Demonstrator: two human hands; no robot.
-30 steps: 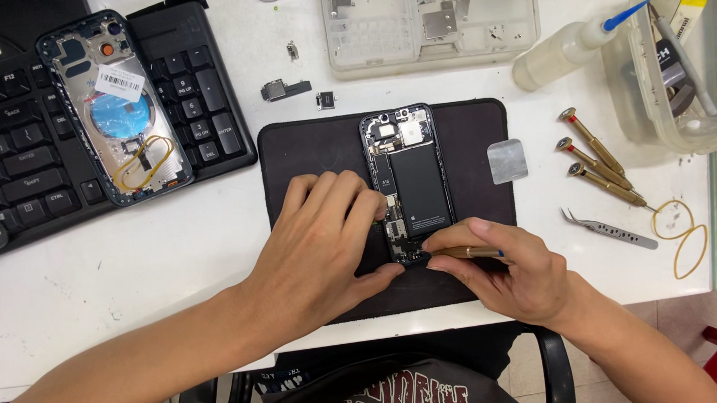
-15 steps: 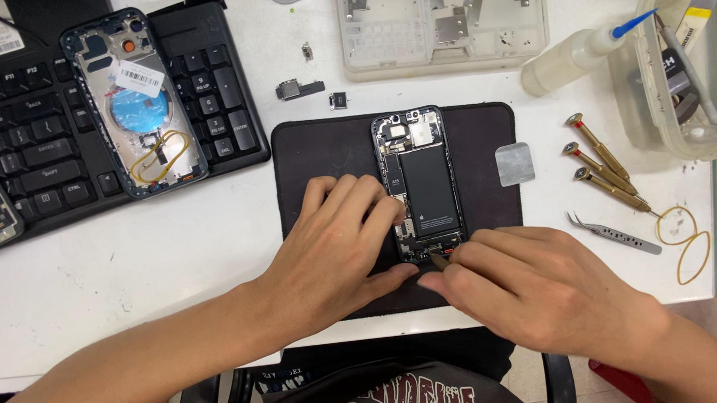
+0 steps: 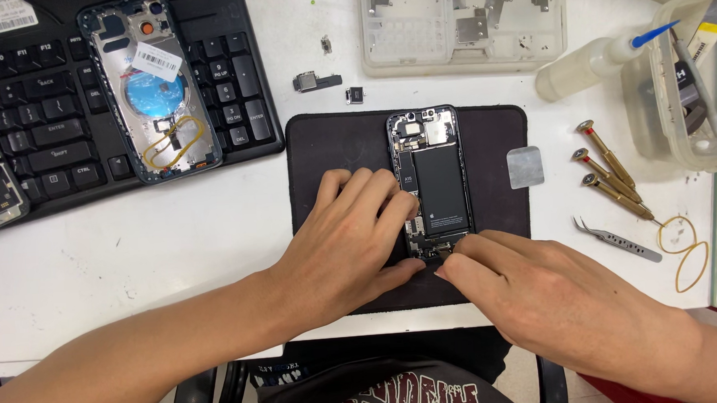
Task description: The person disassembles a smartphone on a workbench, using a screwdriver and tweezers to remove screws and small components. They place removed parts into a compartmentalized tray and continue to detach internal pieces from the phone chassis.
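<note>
1. A white table (image 3: 176, 258) lay under both hands.
2. A black keyboard (image 3: 41, 135) sat far up and to the left of the left hand (image 3: 348, 246).
3. A black mat (image 3: 332, 146) lay right under both hands.
4. A clear parts tray (image 3: 464, 28) sat well above the hands.
5. A clear tub (image 3: 684, 82) stood up and to the right of the right hand (image 3: 556, 298).
6. A phone back shell (image 3: 148, 86) lay on the keyboard, far from the left hand.
7. The left hand lay flat, fingers spread a little, pressing on the left edge of the open phone (image 3: 434, 178).
8. The right hand was curled, fingertips pinched at the phone's bottom end. I could not tell what it held.
9. The open phone lay on the mat, just above the fingertips of both hands.
10. A squeeze bottle (image 3: 594, 58) lay above the right hand.
11. Three screwdrivers (image 3: 611, 174) lay up and to the right of the right hand.
12. Tweezers (image 3: 618, 238) lay just right of the right hand.
13. A small metal square (image 3: 525, 167) lay above the right hand.
</note>
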